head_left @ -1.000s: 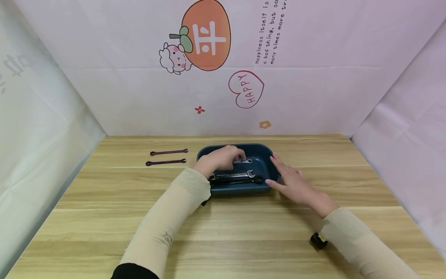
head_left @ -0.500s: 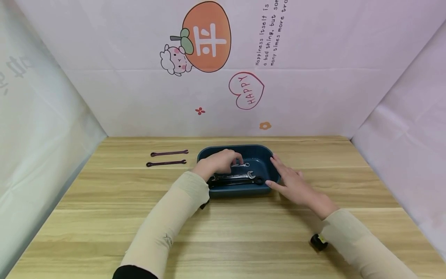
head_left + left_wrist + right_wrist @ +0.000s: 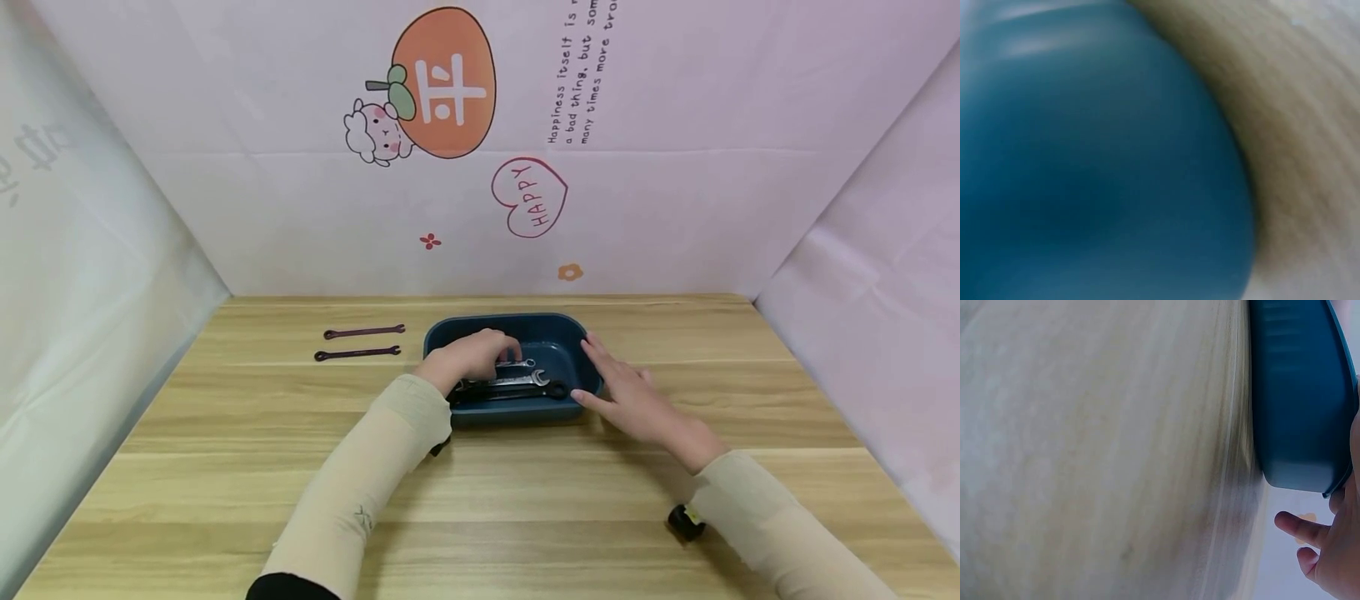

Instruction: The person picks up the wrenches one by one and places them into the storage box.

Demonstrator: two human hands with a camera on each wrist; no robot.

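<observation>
My left hand [image 3: 476, 352] reaches into a dark blue plastic box [image 3: 517, 414]. Its curled fingers pinch a small silver wrench [image 3: 528, 363], whose ring end shows past the fingertips. Just in front of it in the box lie a larger silver wrench [image 3: 517, 381] and a black wrench [image 3: 555, 390], their left ends partly hidden by the hand. My right hand [image 3: 632, 400] rests on the right end of the box with its fingers extended. In the right wrist view, fingers stick out beside the box wall [image 3: 1304, 406]. Only the blurred box side [image 3: 1104, 162] fills the left wrist view.
Two dark purple wrenches [image 3: 358, 353] lie roughly parallel on the wooden table [image 3: 525, 517], left of the box. A white printed backdrop [image 3: 675, 217] stands behind the table's far edge, with white sheets on both sides.
The left hand has brought the small silver wrench a little toward the near side of the box, closer to the larger wrenches. The right hand has stayed at the box's right end.
</observation>
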